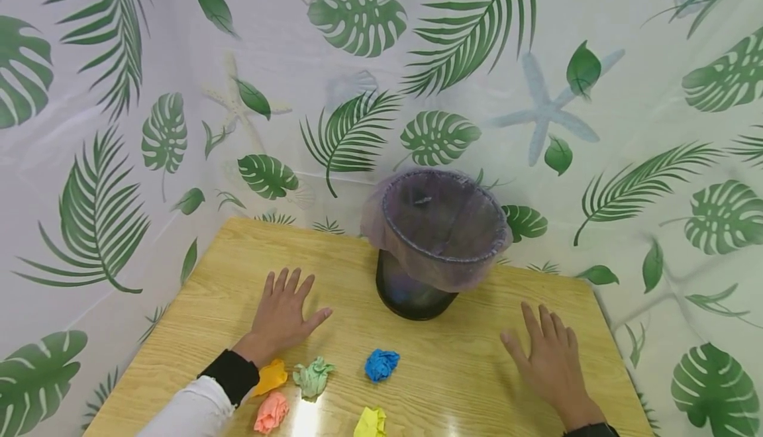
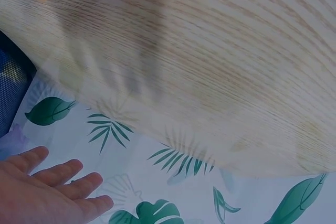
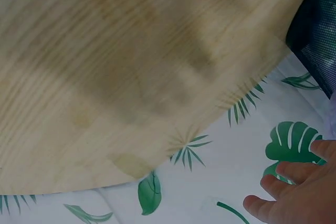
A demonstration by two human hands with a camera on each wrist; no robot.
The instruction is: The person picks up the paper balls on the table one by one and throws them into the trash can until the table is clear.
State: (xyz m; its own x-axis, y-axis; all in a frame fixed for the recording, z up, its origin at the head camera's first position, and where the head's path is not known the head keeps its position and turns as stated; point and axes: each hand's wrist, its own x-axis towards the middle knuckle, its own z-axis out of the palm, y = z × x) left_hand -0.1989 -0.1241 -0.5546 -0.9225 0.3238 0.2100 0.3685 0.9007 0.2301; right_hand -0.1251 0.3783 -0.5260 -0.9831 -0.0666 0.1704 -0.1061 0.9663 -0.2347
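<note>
My left hand is spread with straight fingers over the left part of the table, holding nothing. On the right side my right hand is likewise spread, with nothing in it. Crumpled paper balls lie near the front: an orange one by the left wrist, a pink one, a pale green one, a blue one and a yellow one. Beyond and between the hands stands a dark mesh wastebasket, lined with a thin purple bag folded over its rim.
The wood-grain table reaches back to a white wall covering printed with green leaves and starfish. The wastebasket stands close to the table's back edge. Light glares off the front of the tabletop.
</note>
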